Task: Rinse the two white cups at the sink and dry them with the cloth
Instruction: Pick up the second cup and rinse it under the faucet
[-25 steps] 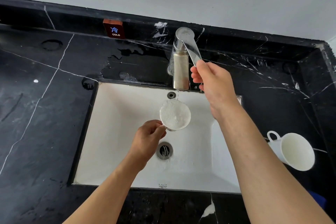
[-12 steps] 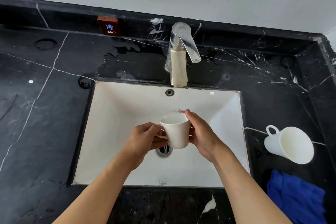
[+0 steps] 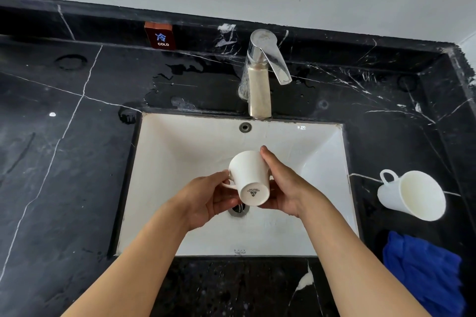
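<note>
Over the white sink (image 3: 180,162), both hands hold a white cup (image 3: 251,177) tipped away from me, so its stamped base faces the camera. My left hand (image 3: 206,201) grips the cup's handle. My right hand (image 3: 286,188) wraps the cup's right side. Its opening is hidden. A second white cup (image 3: 412,194) lies on its side on the black counter to the right, mouth toward me. The blue cloth (image 3: 425,270) lies crumpled below that cup.
A chrome faucet (image 3: 260,77) stands behind the basin, with no water running from it. A small "COLD" sign (image 3: 159,36) sits on the back ledge. The black marble counter (image 3: 64,149) surrounds the sink, with wet patches near the faucet. The drain (image 3: 238,210) lies under the hands.
My right hand left the faucet lever and came down onto the cup. The water has stopped. The cup went from upright under the spout to tipped with its base toward me.
</note>
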